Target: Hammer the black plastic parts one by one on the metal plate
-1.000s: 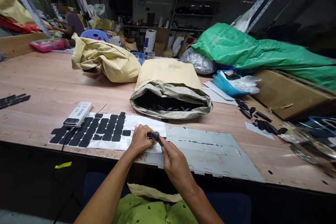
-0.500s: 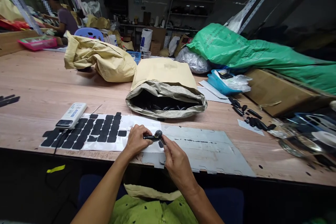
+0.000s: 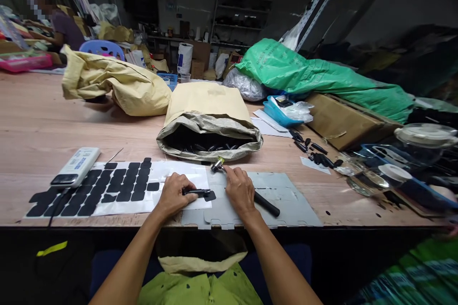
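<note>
My left hand (image 3: 175, 194) is closed around a slim black part (image 3: 196, 192), which sticks out past its fingertips toward the right. Below the part's tip lies a black rounded-square patch (image 3: 210, 196). My right hand (image 3: 240, 190) grips a small hammer by its shaft. The hammer head (image 3: 218, 165), metallic with a yellow-green face, points up and left, apart from the black part. Its black handle (image 3: 267, 204) extends out behind the hand. Under both hands are a white sheet (image 3: 157, 202) and a grey plastic sheet (image 3: 293, 202).
A yellow sack (image 3: 211, 97) opens toward me with black parts inside. At left, a white device (image 3: 77, 167) rests on rows of black patches (image 3: 121, 181). Loose black parts (image 3: 318, 152), a cardboard box (image 3: 347, 119) and glass containers (image 3: 368, 181) stand right. Another person (image 3: 64, 26) sits far left.
My right hand has moved the hammer up and away from the black part, so its yellow-green face and black handle now show. My left hand keeps its hold. The view has turned right.
</note>
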Tool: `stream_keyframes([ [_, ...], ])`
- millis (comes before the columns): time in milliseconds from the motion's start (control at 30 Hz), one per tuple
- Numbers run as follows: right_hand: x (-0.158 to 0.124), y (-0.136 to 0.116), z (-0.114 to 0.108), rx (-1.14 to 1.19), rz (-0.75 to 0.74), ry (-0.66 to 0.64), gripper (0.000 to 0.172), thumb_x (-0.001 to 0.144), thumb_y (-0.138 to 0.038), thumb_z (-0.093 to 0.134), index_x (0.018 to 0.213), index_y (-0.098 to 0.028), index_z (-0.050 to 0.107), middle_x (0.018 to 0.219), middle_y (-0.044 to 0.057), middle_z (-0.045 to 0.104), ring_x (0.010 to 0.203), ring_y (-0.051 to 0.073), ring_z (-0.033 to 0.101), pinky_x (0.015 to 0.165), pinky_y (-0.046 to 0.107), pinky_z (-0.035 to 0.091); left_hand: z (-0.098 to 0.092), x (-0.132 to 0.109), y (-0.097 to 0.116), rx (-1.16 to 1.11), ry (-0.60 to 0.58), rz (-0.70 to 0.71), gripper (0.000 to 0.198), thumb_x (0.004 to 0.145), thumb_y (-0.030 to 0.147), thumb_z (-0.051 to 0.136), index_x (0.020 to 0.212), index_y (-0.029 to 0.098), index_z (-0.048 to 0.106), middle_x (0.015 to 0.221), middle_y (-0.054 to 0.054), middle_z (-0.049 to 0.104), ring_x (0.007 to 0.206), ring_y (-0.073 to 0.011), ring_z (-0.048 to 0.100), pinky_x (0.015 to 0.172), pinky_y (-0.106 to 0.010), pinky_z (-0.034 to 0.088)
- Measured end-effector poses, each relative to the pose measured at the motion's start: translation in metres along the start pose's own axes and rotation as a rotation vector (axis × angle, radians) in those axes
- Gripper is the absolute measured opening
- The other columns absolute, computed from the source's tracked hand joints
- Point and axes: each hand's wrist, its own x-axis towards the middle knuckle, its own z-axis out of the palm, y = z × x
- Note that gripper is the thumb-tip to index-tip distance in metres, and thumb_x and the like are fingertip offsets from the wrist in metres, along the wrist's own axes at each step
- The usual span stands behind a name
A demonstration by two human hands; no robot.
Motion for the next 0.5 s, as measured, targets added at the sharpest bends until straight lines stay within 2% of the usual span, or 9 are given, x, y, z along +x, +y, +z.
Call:
stream_keyframes([
  [200,-0.003,-0.001,0.002,0.023,0.001,0.024,0.033,0.097,-0.017,0.042,0.121,-0.022,0.064,0.09,0.005,0.06,0.083,0.018,0.048,0.071,0.03,0.03,-0.002,-0.008,0.004,-0.04,-0.062,0.096,0.01,0.079,0.03,0.067,0.082,0.023,0.073,0.086,-0.004,0.066,0.094,-0.024,0.052,0.091,-0.044,0.038],
  [300,-0.002,0.0,0.002,0.029,-0.004,0.03,0.032,0.097,-0.019,0.043,0.12,-0.022,0.064,0.09,0.005,0.06,0.084,0.018,0.048,0.072,0.03,0.03,0.003,-0.029,0.013,-0.073,-0.134,0.181,0.009,0.076,0.027,0.073,0.084,0.024,0.074,0.116,-0.006,0.064,0.114,-0.0286,0.05,0.102,-0.048,0.037],
  [400,-0.002,0.001,0.003,0.03,-0.003,0.038,0.032,0.096,-0.019,0.044,0.121,-0.022,0.064,0.09,0.005,0.06,0.083,0.018,0.047,0.072,0.03,0.03,0.012,-0.054,0.019,-0.038,-0.209,0.247,0.014,0.072,0.023,0.077,0.086,0.027,0.075,0.147,-0.003,0.047,0.135,-0.035,0.036,0.112,-0.054,0.03],
  [500,-0.003,0.001,0.004,0.024,-0.007,0.037,0.032,0.096,-0.018,0.044,0.121,-0.022,0.063,0.091,0.005,0.06,0.083,0.018,0.047,0.071,0.03,0.03,0.021,-0.07,0.021,0.055,-0.216,0.295,0.019,0.069,0.019,0.079,0.086,0.027,0.076,0.16,0.001,0.03,0.142,-0.0387,0.027,0.116,-0.06,0.023],
])
